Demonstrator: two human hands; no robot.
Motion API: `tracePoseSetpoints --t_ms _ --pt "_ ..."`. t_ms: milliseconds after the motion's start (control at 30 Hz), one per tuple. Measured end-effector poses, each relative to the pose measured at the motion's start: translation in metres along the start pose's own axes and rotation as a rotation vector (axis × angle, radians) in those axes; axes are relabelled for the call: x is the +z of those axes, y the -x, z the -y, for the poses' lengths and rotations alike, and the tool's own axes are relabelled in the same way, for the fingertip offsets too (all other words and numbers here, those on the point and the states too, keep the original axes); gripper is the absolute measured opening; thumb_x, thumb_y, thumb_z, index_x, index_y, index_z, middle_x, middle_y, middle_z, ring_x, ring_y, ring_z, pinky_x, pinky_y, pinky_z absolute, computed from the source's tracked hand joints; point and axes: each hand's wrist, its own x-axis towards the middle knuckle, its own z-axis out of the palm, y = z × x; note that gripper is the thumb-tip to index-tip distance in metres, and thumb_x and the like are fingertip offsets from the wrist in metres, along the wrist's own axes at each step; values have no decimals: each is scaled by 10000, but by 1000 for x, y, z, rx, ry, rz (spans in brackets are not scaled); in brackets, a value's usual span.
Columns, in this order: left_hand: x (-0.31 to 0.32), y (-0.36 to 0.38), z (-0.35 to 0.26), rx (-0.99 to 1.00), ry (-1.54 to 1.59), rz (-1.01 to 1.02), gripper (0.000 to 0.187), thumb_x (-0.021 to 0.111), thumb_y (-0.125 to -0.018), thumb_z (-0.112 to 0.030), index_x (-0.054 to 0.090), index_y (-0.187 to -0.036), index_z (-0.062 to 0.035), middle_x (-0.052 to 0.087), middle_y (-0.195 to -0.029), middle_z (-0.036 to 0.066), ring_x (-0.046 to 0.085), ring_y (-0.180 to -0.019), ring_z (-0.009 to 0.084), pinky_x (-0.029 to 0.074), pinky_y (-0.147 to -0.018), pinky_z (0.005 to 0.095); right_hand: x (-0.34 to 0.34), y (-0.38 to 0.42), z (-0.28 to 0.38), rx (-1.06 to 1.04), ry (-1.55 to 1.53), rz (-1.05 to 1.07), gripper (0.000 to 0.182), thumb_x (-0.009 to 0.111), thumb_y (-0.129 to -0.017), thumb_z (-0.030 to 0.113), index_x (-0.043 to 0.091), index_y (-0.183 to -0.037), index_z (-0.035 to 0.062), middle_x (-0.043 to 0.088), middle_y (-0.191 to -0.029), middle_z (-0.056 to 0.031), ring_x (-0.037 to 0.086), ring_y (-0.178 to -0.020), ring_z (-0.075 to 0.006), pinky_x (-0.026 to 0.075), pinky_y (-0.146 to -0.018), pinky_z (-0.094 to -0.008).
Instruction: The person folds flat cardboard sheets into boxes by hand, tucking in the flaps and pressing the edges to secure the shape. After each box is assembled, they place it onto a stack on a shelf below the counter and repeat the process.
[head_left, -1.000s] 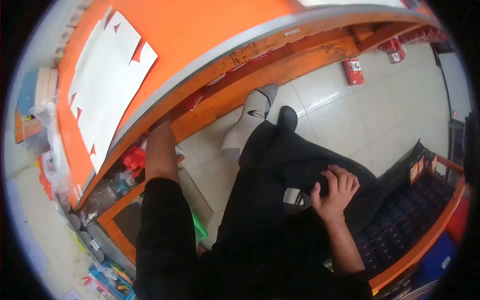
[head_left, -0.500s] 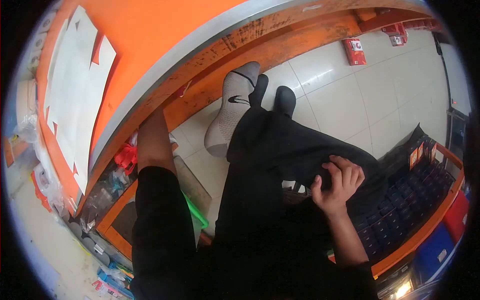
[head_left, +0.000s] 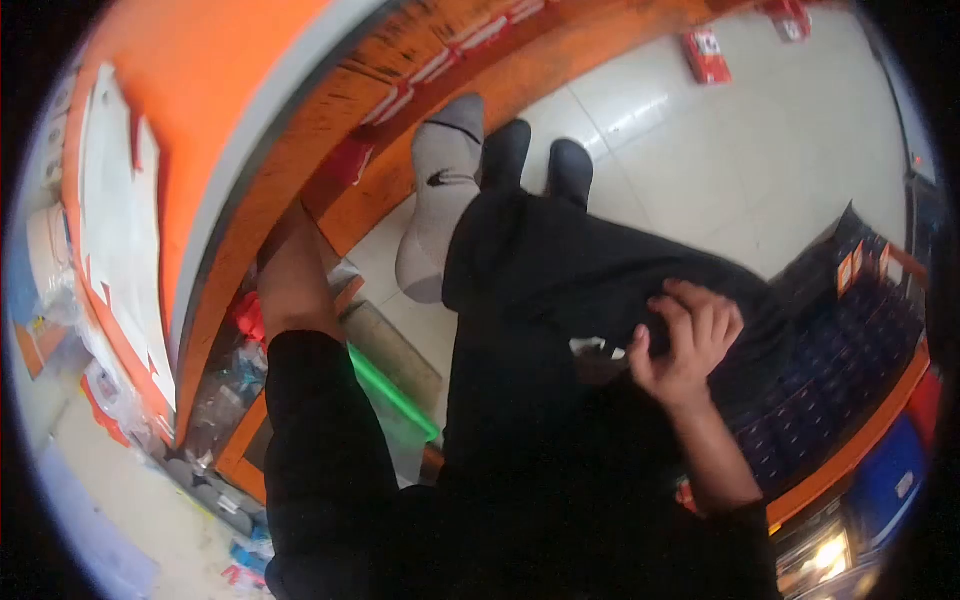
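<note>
My right hand (head_left: 690, 345) rests on the black-clad leg (head_left: 620, 260), its fingers apart and curled a little, with nothing in it. My left forearm (head_left: 295, 270) reaches under the orange counter (head_left: 235, 100), whose edge hides the left hand. Close to that forearm are red plastic (head_left: 249, 317) and clear plastic bags (head_left: 225, 390). A foot in a grey sock (head_left: 435, 210) shows beside the counter, near two dark shoe-like shapes.
Cut white paper (head_left: 118, 220) lies on the counter. An orange-rimmed crate of dark boxes (head_left: 830, 380) stands at the right, with a blue container (head_left: 880, 485) beside it. A red pack (head_left: 707, 57) lies on the tiled floor. A green-edged item (head_left: 395, 392) is below the counter.
The view has shifted, and more red packs show under the counter edge. My right hand keeps much the same pose on the leg. My left hand stays hidden.
</note>
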Motion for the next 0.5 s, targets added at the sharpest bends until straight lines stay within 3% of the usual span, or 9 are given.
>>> tracePoseSetpoints --t_ms 267,433,500 --pt "15 -22 -5 -30 -153 57 719 636 -1016 -408 304 -1604 -162 292 -1629 154 321 -1495 397 433 -1125 660 3 -2 -3 2 -9 -28 248 693 -816 335 693 -989 158 689 -1147 -37 626 -1054 -261 366 -989 -463" --pt "1 -27 -17 -182 -11 109 817 635 -1002 -451 210 -1640 -170 183 -1676 132 235 -1529 429 405 -1124 710 2 -3 -3 -5 -9 -28 247 696 -817 340 690 -990 165 691 -1143 -30 638 -1040 -253 374 -985 -464" --pt "-4 -26 -19 -209 45 137 804 639 -1001 -444 232 -1632 -158 206 -1672 134 252 -1525 423 417 -1118 695 2 -3 -2 -3 -8 -24 251 696 -817 341 688 -996 165 690 -1146 -30 636 -1042 -254 375 -986 -465"
